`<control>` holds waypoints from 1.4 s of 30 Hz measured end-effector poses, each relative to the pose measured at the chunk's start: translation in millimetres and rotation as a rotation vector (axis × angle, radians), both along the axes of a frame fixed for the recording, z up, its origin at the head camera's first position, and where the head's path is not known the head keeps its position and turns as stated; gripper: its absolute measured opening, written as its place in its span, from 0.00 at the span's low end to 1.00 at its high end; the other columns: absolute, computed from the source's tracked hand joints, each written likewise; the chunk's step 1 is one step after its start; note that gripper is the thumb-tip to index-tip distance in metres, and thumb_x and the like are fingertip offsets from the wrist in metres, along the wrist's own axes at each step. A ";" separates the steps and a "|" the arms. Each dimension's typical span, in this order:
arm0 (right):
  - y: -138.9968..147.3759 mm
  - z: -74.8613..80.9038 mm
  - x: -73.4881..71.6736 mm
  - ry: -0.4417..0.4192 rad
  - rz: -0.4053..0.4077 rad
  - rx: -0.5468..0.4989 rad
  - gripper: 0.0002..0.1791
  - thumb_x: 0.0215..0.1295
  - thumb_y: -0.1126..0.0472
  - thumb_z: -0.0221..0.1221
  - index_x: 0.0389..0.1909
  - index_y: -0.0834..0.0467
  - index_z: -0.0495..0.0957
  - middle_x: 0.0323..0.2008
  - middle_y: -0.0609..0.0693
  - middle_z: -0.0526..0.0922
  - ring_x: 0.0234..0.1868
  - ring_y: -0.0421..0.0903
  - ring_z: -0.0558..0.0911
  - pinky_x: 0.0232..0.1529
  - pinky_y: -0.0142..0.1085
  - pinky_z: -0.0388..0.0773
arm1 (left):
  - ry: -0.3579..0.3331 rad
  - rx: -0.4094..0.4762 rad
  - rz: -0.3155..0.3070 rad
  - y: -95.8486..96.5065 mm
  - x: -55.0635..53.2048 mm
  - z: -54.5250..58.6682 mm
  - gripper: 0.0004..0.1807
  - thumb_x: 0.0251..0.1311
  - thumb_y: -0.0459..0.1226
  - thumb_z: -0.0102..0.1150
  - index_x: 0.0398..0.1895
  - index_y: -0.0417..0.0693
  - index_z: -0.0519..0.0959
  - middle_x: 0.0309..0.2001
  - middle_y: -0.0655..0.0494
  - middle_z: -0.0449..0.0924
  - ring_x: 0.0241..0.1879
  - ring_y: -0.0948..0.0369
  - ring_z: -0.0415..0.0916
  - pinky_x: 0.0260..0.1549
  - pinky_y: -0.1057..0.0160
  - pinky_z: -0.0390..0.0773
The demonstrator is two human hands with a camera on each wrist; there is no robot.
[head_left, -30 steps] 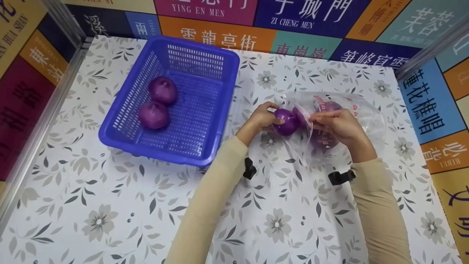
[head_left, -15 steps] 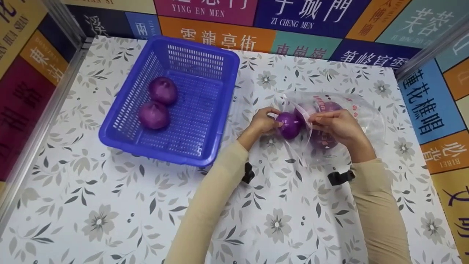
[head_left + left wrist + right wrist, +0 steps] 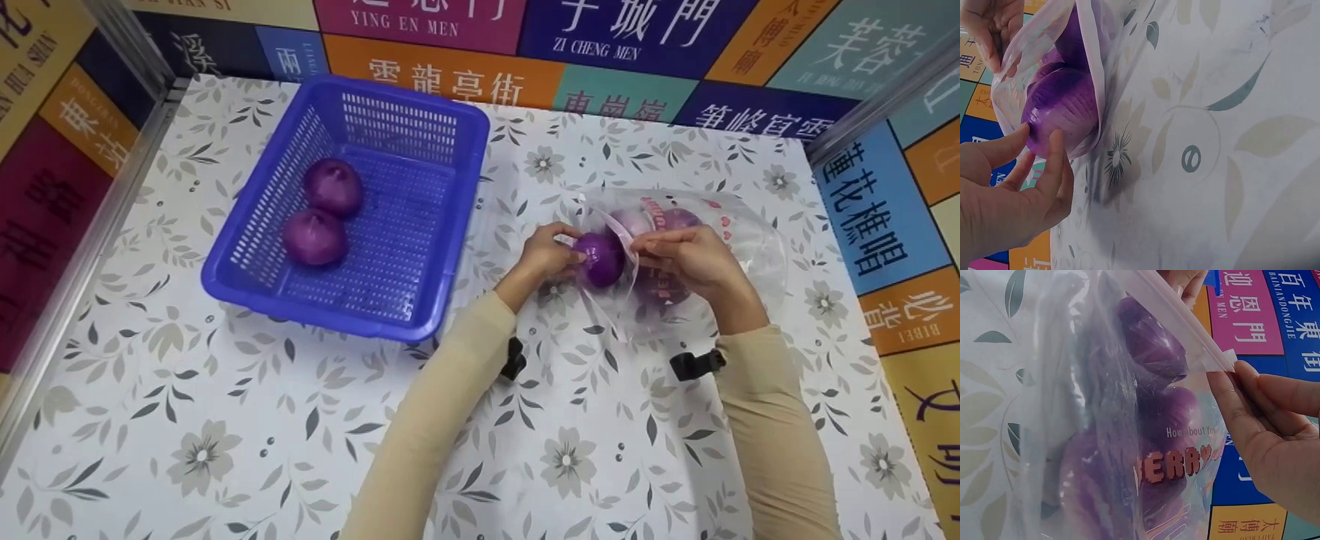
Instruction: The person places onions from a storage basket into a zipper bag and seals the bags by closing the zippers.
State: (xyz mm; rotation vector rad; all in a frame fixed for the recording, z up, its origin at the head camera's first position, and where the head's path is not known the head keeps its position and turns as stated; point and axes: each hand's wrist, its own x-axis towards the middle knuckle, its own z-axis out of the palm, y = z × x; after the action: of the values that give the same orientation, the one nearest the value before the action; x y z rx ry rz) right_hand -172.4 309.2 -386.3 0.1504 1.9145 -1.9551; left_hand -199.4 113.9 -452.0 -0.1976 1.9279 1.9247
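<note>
At the mouth of a clear printed zip bag (image 3: 754, 247), my left hand (image 3: 546, 251) holds a red onion (image 3: 602, 261) between thumb and fingers. In the left wrist view, the fingertips lie on the onion's near side (image 3: 1064, 115), and most of the onion sits past the bag's rim. My right hand (image 3: 694, 259) pinches the upper edge of the opening, and the right wrist view shows that zip edge (image 3: 1179, 320) drawn up between thumb and fingers. Several more red onions (image 3: 1092, 478) lie inside the bag, partly hidden by print and glare.
To the left stands a blue plastic basket (image 3: 397, 225) with one red onion (image 3: 334, 187) at the back and another red onion (image 3: 315, 238) in front of it. A flower-patterned cloth (image 3: 570, 457) covers the table. Panels with lettering (image 3: 450, 71) enclose the back and sides.
My left hand has moved right, carrying the onion further into the bag's mouth. The right hand keeps its place on the bag's edge.
</note>
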 end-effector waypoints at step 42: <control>-2.7 -5.9 -1.0 0.038 -0.018 -0.075 0.12 0.61 0.79 0.48 0.33 0.70 0.81 0.32 0.55 0.83 0.36 0.46 0.82 0.44 0.35 0.77 | -0.029 0.096 0.016 19.3 3.1 -9.5 0.11 0.47 0.17 0.56 0.36 0.31 0.77 0.25 0.47 0.76 0.24 0.57 0.76 0.33 0.57 0.81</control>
State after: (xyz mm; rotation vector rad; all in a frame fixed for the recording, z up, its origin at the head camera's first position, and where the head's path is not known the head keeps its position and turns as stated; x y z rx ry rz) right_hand -173.5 306.5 -392.2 0.1111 1.8662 -2.0520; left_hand -196.4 133.2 -461.6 -0.2126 1.8164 2.0082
